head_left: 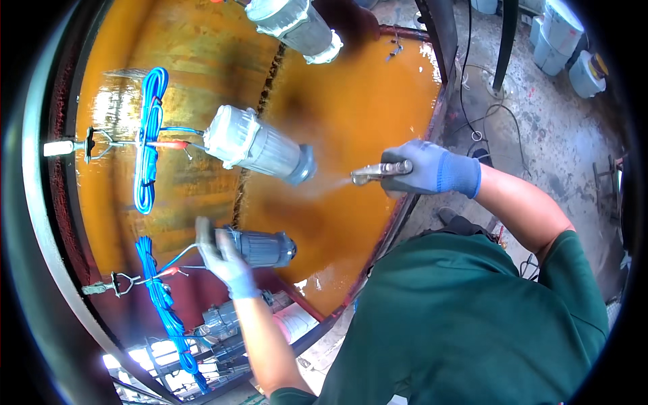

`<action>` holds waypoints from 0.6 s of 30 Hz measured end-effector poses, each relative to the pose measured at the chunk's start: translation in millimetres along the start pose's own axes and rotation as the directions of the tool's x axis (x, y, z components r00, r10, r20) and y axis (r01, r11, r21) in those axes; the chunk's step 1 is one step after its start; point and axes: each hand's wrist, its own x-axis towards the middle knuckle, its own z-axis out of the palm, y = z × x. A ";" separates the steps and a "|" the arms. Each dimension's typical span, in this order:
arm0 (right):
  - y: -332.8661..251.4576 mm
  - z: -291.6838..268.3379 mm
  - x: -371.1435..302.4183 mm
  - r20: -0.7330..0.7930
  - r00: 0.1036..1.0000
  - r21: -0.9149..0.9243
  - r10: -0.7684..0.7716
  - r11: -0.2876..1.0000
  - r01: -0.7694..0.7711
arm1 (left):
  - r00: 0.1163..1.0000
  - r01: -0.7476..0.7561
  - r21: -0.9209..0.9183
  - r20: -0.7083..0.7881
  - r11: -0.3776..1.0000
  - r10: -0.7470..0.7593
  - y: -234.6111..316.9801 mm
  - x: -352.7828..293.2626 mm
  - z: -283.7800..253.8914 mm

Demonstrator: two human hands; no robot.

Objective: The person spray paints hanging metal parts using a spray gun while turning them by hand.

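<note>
My right hand, in a grey-blue glove, is closed around a metal spray gun. A pale mist leaves the gun's nozzle toward the lower end of a light-grey, ribbed motor-like cylinder. That cylinder hangs from a hook, with a coiled blue cable beside it. Gloved too, my left hand is blurred, its fingers outstretched and apart. It is at the upper end of a darker blue-grey cylinder; whether it touches is unclear. A second blue cable coil hangs beside this one.
Behind the cylinders stands an orange-yellow coated booth wall with a dark red frame. Another pale cylinder hangs at the top. More grey units are at the lower left. White buckets and loose hoses are on the concrete floor, right.
</note>
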 end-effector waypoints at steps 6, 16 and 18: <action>12.2 19.4 13.3 -0.257 0.966 -0.168 -0.017 0.985 -0.027 | 0.860 0.379 0.021 0.361 0.925 -0.361 -51.9 -196.5 59.0; 16.4 -12.2 26.7 -0.227 0.968 -0.039 0.102 0.993 -0.114 | 0.230 0.615 0.479 0.650 0.626 -0.724 -158.9 -502.8 30.4; 13.2 -21.0 23.2 -0.199 0.975 -0.011 0.097 0.995 -0.101 | 0.146 0.668 0.501 0.638 0.551 -0.756 -161.5 -522.4 22.3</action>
